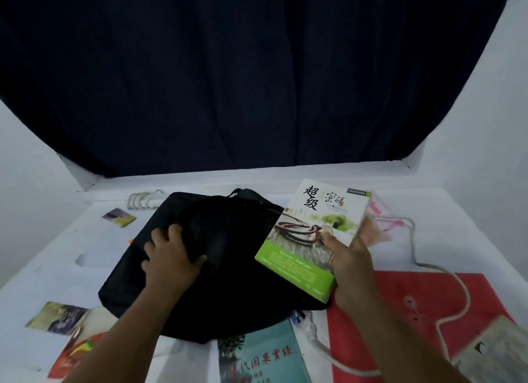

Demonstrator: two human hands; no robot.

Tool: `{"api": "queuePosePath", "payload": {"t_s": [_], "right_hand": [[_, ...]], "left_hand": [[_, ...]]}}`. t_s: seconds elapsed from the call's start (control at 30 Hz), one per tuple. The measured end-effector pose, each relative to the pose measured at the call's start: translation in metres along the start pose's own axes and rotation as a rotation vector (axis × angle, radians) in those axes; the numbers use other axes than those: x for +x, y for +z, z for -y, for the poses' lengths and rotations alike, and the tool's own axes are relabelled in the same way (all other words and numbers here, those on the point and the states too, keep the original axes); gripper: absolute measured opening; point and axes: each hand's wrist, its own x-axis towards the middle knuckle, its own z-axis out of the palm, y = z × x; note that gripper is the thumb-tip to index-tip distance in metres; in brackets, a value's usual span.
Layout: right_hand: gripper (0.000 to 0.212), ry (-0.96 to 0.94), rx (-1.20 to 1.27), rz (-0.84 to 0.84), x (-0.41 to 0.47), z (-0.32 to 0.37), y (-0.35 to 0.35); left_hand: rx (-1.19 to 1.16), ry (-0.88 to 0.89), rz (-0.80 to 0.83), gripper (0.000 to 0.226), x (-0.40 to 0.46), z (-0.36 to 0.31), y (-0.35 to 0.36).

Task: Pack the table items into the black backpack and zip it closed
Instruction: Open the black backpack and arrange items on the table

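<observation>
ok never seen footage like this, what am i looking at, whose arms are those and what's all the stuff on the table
There is no machine here. The single picture comes from a wide-angle camera worn on a person's head, looking forward and down, so the two bare arms coming in from the bottom are that person's own.

The left hand presses on a black backpack lying on the white table. The right hand holds a book with a green and white cover beside the bag, thumb on the cover.

Still on the table: a blue-green book at the near edge, a red envelope with a white cord across it, small packets on the left, and a pink thing behind the held book, too blurred to name. A dark curtain hangs behind.
</observation>
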Motion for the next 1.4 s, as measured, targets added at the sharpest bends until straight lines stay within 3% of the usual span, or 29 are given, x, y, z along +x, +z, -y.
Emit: {"api": "queuePosePath", "payload": {"t_s": [0.1, 0.13, 0.17, 0.23, 0.33, 0.4, 0.47, 0.6, 0.77, 1.03, 1.1, 1.17, 1.23, 1.3, 1.4], "right_hand": [[0.028, 0.013, -0.060, 0.049, 0.002, -0.003, 0.005], [0.024, 0.014, -0.071, 0.064, 0.003, -0.004, 0.006], [0.022, 0.020, -0.076, 0.070, 0.003, -0.005, 0.007], [0.024, 0.034, -0.089, 0.081, 0.002, -0.006, 0.009], [0.025, 0.035, -0.137, 0.101, 0.002, -0.006, 0.011], [0.024, 0.028, -0.164, 0.117, 0.001, -0.004, 0.009], [0.024, 0.021, -0.184, 0.130, 0.001, -0.004, 0.008], [0.021, 0.031, -0.217, 0.188, 0.003, -0.002, 0.007], [0.022, 0.092, -0.251, 0.337, 0.009, 0.005, 0.023], [0.022, 0.339, -0.568, 0.727, 0.014, 0.026, 0.097], [0.048, 0.338, -0.707, 0.774, 0.017, 0.023, 0.121], [0.057, 0.363, -0.786, 0.851, 0.019, 0.020, 0.142], [0.057, 0.434, -0.668, 0.862, 0.026, 0.013, 0.156], [0.060, 0.539, -0.405, 0.731, 0.033, 0.006, 0.163], [0.015, 0.585, -0.033, 0.490, 0.036, -0.014, 0.159]], "left_hand": [[0.234, 0.316, -0.102, 0.079, -0.002, 0.000, 0.012], [0.249, 0.381, 0.002, 0.075, -0.004, -0.003, 0.014], [0.219, 0.377, 0.133, 0.070, -0.003, -0.003, 0.019], [0.107, 0.136, 0.363, 0.069, -0.004, -0.002, 0.026], [0.073, -0.017, 0.445, 0.125, -0.009, 0.001, 0.039], [0.094, -0.017, 0.459, 0.138, -0.011, -0.001, 0.048], [0.060, -0.018, 0.444, 0.124, -0.008, -0.004, 0.049], [-0.078, 0.044, 0.395, 0.072, 0.005, -0.001, 0.031], [-0.450, -0.006, 0.292, 0.046, 0.014, 0.020, -0.002], [-0.567, 0.066, 0.074, 0.039, 0.007, 0.028, -0.050], [-0.558, 0.097, 0.076, 0.042, 0.003, 0.032, -0.059], [-0.535, 0.128, 0.098, 0.043, 0.000, 0.038, -0.061], [-0.546, 0.133, 0.117, 0.045, -0.004, 0.043, -0.060], [-0.591, 0.117, 0.121, 0.044, -0.005, 0.047, -0.059], [-0.688, 0.057, 0.106, 0.041, -0.003, 0.054, -0.060]]}}
